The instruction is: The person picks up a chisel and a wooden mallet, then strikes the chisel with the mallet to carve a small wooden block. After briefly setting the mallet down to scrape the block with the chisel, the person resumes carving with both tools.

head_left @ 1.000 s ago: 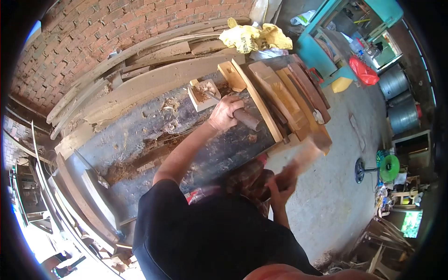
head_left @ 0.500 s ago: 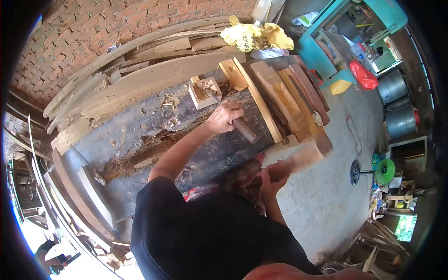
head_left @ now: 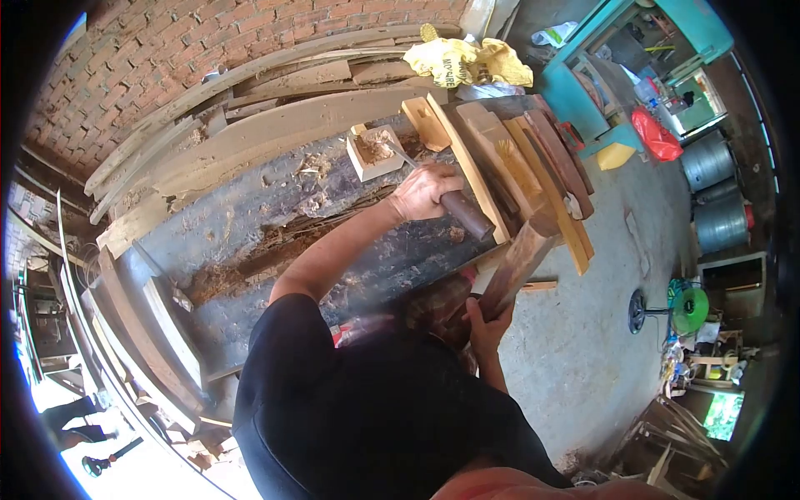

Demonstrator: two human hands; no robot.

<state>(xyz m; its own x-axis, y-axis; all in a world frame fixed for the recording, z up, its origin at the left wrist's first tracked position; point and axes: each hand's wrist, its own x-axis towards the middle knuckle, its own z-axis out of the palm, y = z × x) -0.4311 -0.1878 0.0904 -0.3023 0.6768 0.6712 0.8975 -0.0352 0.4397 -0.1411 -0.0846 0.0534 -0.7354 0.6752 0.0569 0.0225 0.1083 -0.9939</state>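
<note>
My left hand (head_left: 427,190) is wrapped round a chisel (head_left: 467,215), its dark wooden handle sticking out toward the lower right. The chisel's metal blade points into a pale wooden block (head_left: 374,168) with a hollowed, chip-filled top, lying on the dark, worn workbench (head_left: 417,250). Lower right, my right hand (head_left: 488,327) grips a wooden mallet (head_left: 523,260), a thick club of brown wood tilted up and away from me. The mallet's upper end is near the chisel handle's butt, with a gap between them.
Several wooden pieces (head_left: 508,158) lie side by side at the bench's right end. A yellow bag (head_left: 467,65) sits behind them. Long boards (head_left: 275,117) line the brick wall. A green fan (head_left: 688,311) and metal drums (head_left: 718,227) stand on the right. Wood chips litter the bench.
The mallet, blurred and farther to the right before, has swung up and left toward the chisel handle. My left hand stays on the chisel; the whole view has shifted slightly.
</note>
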